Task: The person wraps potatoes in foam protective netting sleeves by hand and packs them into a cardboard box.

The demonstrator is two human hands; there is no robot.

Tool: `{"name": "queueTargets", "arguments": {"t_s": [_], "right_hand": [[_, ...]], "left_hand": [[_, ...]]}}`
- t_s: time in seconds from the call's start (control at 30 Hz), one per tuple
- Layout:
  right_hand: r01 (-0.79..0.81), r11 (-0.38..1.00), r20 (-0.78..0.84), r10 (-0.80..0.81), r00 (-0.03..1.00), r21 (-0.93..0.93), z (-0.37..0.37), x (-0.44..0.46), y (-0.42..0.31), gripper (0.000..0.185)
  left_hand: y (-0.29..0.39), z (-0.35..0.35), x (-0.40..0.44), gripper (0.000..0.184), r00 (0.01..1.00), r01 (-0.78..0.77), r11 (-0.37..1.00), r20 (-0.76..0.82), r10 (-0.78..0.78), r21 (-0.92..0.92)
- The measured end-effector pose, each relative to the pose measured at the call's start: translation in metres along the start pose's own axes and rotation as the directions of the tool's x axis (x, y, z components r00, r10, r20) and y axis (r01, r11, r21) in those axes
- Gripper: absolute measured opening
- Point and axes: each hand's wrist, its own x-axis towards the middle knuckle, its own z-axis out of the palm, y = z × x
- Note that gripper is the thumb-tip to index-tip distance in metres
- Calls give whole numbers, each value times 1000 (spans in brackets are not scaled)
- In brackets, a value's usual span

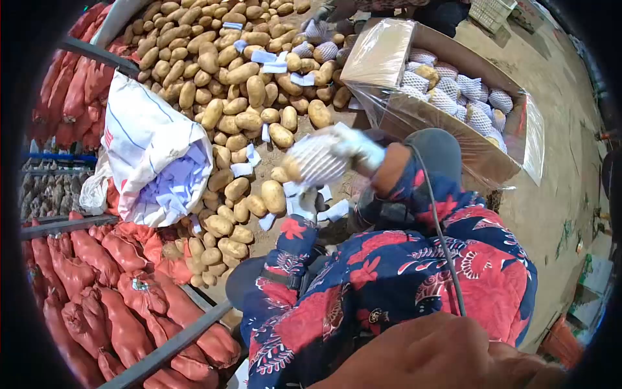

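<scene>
My gloved right hand grips a potato in a white foam net sleeve, its bare brownish end showing at the left. The hand and the sleeved potato are a little blurred. Just below, my gloved left hand is low near the ground, among flat white foam sleeves. Its fingers are partly hidden, so I cannot make out whether it is closed. A large heap of bare potatoes spreads in front, with several loose sleeves scattered over it.
A plastic-wrapped cardboard box at the right holds several sleeved potatoes. A white sack spills foam sleeves at the left. Red filled bags lie beyond a metal bar. Another person's hand is at the top.
</scene>
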Motion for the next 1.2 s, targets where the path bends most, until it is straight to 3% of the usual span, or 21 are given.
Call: {"name": "queueTargets", "arguments": {"t_s": [0.1,0.17,0.2,0.23,0.43,0.5,0.53,0.57,0.6,0.63,0.67,0.7,0.73,0.8,0.83,0.9,0.93,1.03,1.1,1.17,1.2], "right_hand": [[113,988,-103,-124,987,-107,-51,-31,-76,73],[243,960,-248,-272,930,-140,-81,-66,-134,58],[209,842,-266,-378,887,-497,-136,-79,-154,56],[219,744,-323,-509,798,-631,-131,-90,-173,55],[198,716,-493,-628,602,-670,-222,-86,-238,54],[147,606,-397,-666,632,-782,-285,-65,-225,62],[-176,189,-258,-652,713,-966,-333,-55,-211,66],[-355,-328,-128,-550,825,-875,-369,-46,-196,70],[-471,-390,-278,-456,845,-792,-397,-44,-199,73],[-565,-470,-431,-368,824,-679,-407,-34,-202,75],[-723,-444,-752,-151,642,-529,-349,-11,-223,74],[-658,-681,-678,-321,662,-320,-365,-6,-218,70],[-597,-697,-530,-357,769,-397,-350,0,-227,63],[-288,-289,-114,-497,860,-913,-336,9,-217,47],[-117,-4,-99,-500,860,-993,-224,18,-193,41],[67,237,-69,-523,850,-969,-73,14,-149,36],[142,160,46,-493,869,-977,-35,9,-127,36],[226,318,54,-470,881,-921,0,14,-34,36],[213,13,202,-269,942,-977,-12,30,4,33],[-69,313,-92,-59,994,-947,-54,30,53,27],[-97,313,-114,-37,993,-945,-70,32,68,27]], "left_hand": [[-28,-3,-18,38,983,131,984,-117,-145,-118],[-14,9,-16,36,977,124,971,-148,-156,-205],[-29,0,-6,34,965,144,967,-187,-184,-209],[-32,-1,-3,32,957,145,964,-217,-194,-223],[-46,5,16,27,960,158,975,-206,-189,-158],[-55,4,21,26,958,174,925,-159,-238,-336],[-80,-7,29,28,951,-200,960,-197,239,197],[-95,-16,35,30,952,-182,922,-175,252,340],[-107,-24,38,32,952,-165,863,-151,266,477],[-96,-21,35,32,971,161,964,-208,-117,210],[-82,-15,23,31,950,219,970,-249,-188,106],[-73,-14,19,31,931,257,966,-269,-245,9],[-87,-25,23,30,937,240,952,-302,-176,191],[-102,-38,24,26,944,181,895,-326,-42,408],[-104,-34,34,25,897,287,824,-438,-52,489],[-85,-30,29,30,890,181,652,-404,210,736],[-80,-28,33,30,889,160,569,-368,272,806],[-80,-30,55,30,930,192,414,-300,214,890],[-85,-34,67,31,960,229,341,-270,77,912],[-102,-44,87,31,963,267,299,-269,-35,916],[-114,-51,100,31,958,288,288,-274,-88,913]]}}
